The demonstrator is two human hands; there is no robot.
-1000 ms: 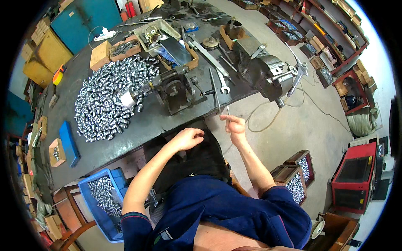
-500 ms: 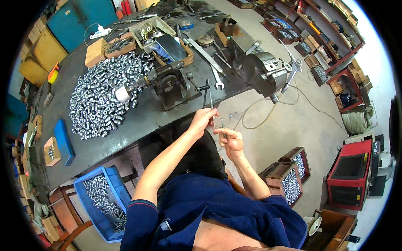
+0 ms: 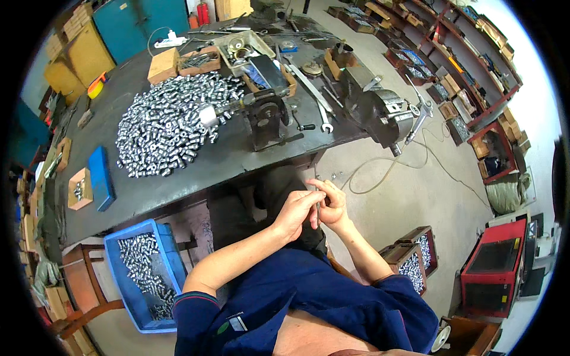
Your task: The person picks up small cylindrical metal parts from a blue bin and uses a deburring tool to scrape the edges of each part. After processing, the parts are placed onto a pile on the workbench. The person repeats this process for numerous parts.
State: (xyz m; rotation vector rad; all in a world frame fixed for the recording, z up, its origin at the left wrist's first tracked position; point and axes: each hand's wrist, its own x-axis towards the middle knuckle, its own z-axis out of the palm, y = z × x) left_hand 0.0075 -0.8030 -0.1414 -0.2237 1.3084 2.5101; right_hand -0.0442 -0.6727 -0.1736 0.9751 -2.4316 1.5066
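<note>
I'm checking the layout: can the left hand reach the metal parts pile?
Probably yes: the cranked machine stands mostly right of the parts pile, whose near side looks open to the left hand.

head camera: i watch through the left fisheye of a head-worn, side-by-side pair.
shirt [image 3: 267, 267]: close under my lens, across the lower part.
left hand [image 3: 294, 213] and right hand [image 3: 333, 206]: i look down on them, near mid-picture.
bench [image 3: 148, 194]: ahead, seen from above.
teal cabinet [image 3: 119, 29]: farther off, upper left.
floor [image 3: 380, 219]: to the right, taken in by my wide, edge-bending view.
</note>
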